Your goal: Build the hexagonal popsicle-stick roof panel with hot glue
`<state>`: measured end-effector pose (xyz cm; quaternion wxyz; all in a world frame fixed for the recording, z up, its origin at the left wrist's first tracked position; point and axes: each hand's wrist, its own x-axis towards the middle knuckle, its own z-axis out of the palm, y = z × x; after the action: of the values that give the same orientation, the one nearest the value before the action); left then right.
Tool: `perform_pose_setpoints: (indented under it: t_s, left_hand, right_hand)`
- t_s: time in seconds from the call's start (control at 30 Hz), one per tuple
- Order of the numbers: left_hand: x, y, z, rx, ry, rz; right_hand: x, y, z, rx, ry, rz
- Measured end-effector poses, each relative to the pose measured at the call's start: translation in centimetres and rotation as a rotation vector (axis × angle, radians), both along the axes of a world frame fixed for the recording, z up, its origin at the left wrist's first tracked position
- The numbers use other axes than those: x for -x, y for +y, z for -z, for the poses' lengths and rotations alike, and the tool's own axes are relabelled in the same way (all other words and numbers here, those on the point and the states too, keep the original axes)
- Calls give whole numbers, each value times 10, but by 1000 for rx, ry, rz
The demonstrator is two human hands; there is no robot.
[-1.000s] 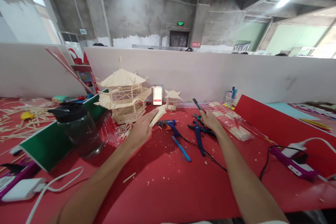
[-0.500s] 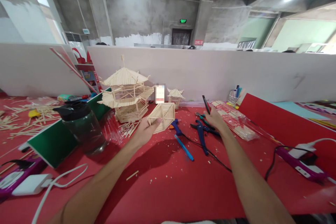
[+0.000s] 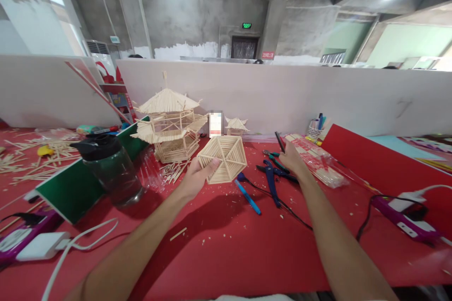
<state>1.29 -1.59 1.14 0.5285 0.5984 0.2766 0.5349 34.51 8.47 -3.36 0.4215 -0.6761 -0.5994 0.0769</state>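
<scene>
My left hand (image 3: pixel 198 176) grips a six-sided wooden-stick roof panel (image 3: pixel 233 162) at its left edge, thumb on its face. The panel is tilted up toward me, showing spokes that meet in the middle and rows of sticks between them. My right hand (image 3: pixel 292 156) is closed around a slim black tool (image 3: pixel 279 142) that points up and to the left; its exact kind is unclear. Close below that hand lie blue-handled cutters (image 3: pixel 271 181) and green-handled pliers (image 3: pixel 277 162). Partly hidden behind the panel is a blue glue gun (image 3: pixel 241 177) with a black cord.
A two-tiered stick pavilion (image 3: pixel 169 127) stands behind my left hand, with a small stick pavilion (image 3: pixel 236 125) farther right. A dark water bottle (image 3: pixel 111 174) is at left. A blue pen (image 3: pixel 248 197), bagged sticks (image 3: pixel 319 162) and power strips (image 3: pixel 406 225) lie on the red table (image 3: pixel 226 258).
The stick panel has turned to face me more fully, covering more of the glue gun. My right hand has shifted slightly right and down with the black tool.
</scene>
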Motion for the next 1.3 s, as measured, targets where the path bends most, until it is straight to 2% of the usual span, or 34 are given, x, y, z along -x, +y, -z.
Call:
perform_pose_setpoints:
  t_s: [0.13,0.3,0.43,0.5,0.6,0.67,0.77,0.83,0.9,1.1,1.2,1.3]
  left_hand:
    - [0,-2,-3,-18,29,-18]
    - [-2,-8,-9,-118,213,-99]
    - [-5,-15,-12,-131,278,-139]
    - [-7,-17,-12,-121,287,-138]
    - [-9,-19,-10,-91,271,-99]
    - [-10,-19,-9,-80,251,-83]
    - [-10,-19,-8,-110,228,-91]
    - [-10,-19,-9,-114,210,-89]
    - [-10,-19,-9,-84,186,-66]
    - [-13,-19,-6,-59,160,-39]
    - [-10,-19,-9,-162,268,-59]
    - [-2,-15,-11,-413,570,-61]
  right_hand:
    - [-4,0,3,41,-193,22]
    - [-3,-5,9,85,-131,36]
    - [11,-10,0,17,-90,21]
    - [27,-17,-12,-41,-49,-89]
    - [59,-39,-36,-156,160,-531]
    - [81,-59,-52,-142,252,-806]
    - [104,-84,-68,-163,296,-1025]
    - [113,-94,-72,-185,267,-1043]
    - [118,-99,-73,-219,250,-1005]
    - [121,-96,-67,-222,354,-979]
    - [122,-92,-65,-232,409,-982]
    - [123,-87,-64,-262,369,-984]
